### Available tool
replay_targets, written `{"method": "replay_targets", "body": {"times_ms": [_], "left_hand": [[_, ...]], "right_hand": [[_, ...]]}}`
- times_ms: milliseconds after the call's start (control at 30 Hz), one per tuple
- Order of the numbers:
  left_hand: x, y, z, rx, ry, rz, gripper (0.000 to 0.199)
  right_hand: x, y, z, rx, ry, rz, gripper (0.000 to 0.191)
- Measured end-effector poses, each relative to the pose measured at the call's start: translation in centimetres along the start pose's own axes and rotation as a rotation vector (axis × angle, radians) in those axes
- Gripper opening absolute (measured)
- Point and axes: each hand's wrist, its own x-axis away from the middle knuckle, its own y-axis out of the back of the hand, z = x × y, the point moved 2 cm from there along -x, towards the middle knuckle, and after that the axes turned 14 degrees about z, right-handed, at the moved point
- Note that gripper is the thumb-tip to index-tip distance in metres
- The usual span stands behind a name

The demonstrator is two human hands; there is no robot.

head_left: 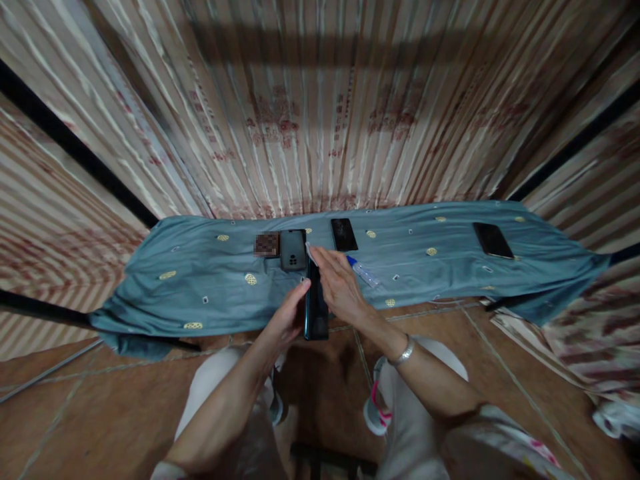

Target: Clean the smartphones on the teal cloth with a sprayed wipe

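Note:
My left hand (289, 312) grips a dark, glossy smartphone (317, 321) by its left side, the thumb along the edge. The phone is held above the near edge of the cloth-covered surface. My right hand (343, 287) lies over the phone's upper part, fingers together, pressing a small white wipe (309, 254) to it; most of the wipe is hidden. Just beyond my hands lies a grey phone case (293, 250) with a round camera cutout, beside a blurred-out brown item (267, 244). A clear bottle with a blue cap (367, 273) rests right of my right hand.
A blue-green patterned cloth (225, 293) covers the long surface. One black phone (344, 235) lies at the back middle, another dark device (493, 240) far right. Striped curtains (320, 133) hang behind, and black poles (80, 143) stand at the sides. My knees are below.

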Motion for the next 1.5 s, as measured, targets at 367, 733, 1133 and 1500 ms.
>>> {"method": "replay_targets", "body": {"times_ms": [367,733,1133,1500], "left_hand": [[-1.0,2.3,-0.1,-0.074,-0.123,-0.03,0.03],[-0.3,-0.1,0.0,-0.123,-0.047,0.04,0.03],[0.3,0.7,-0.6,-0.047,-0.056,-0.027,0.028],[4.2,-0.5,1.3,-0.075,-0.095,0.002,0.036]], "right_hand": [[0.4,-0.1,0.9,-0.023,0.05,0.085,0.05],[0.2,0.1,-0.7,-0.063,0.012,0.084,0.051],[-0.4,-0.6,-1.9,-0.161,-0.053,0.071,0.047],[1.1,1.3,4.4,-0.071,0.094,0.052,0.056]]}}
